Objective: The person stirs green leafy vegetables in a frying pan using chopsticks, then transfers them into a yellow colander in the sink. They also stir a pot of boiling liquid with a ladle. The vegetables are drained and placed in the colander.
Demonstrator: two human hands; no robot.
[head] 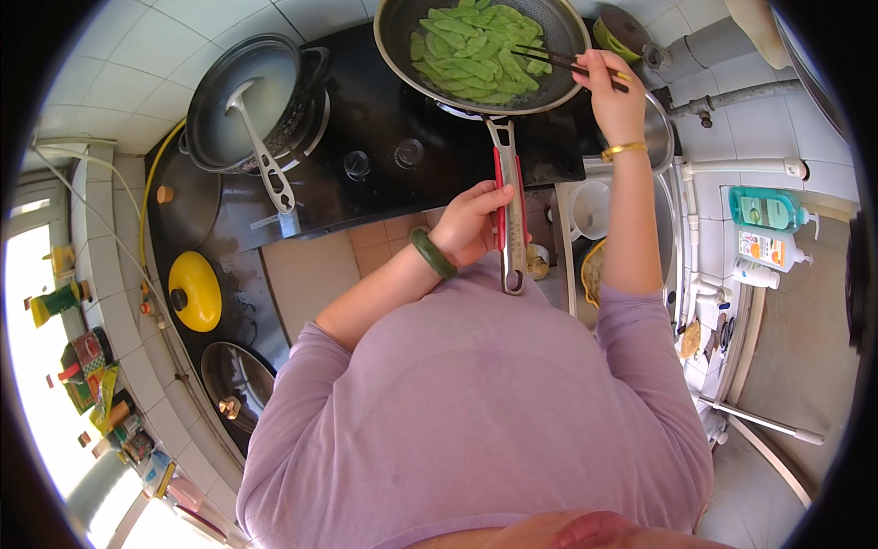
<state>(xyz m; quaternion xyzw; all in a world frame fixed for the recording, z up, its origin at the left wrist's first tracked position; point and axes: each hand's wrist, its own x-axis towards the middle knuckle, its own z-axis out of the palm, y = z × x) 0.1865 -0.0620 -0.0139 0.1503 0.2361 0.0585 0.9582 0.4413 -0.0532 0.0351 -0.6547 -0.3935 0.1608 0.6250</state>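
Note:
My left hand (473, 223) grips the red-and-steel handle (506, 158) of a frying pan (391, 51), which sits over the right side of a black gas cooktop (274, 209). Green snow pea pods (473, 51) are heaped in the pan. A pair of dark chopsticks (562, 58) is held in my right hand (612, 89) above the pan's right rim. Their tips reach into the pods. A green bangle circles my left wrist and a gold bracelet my right.
At left, a dark pot (195, 130) of cloudy liquid holds a slotted spoon (259, 147), its handle jutting over the front rim. A yellow lid (195, 291) and a glass lid (236, 381) lie on the left counter. Pump bottles (765, 208) stand at right. A white mug (591, 206) is below my right forearm.

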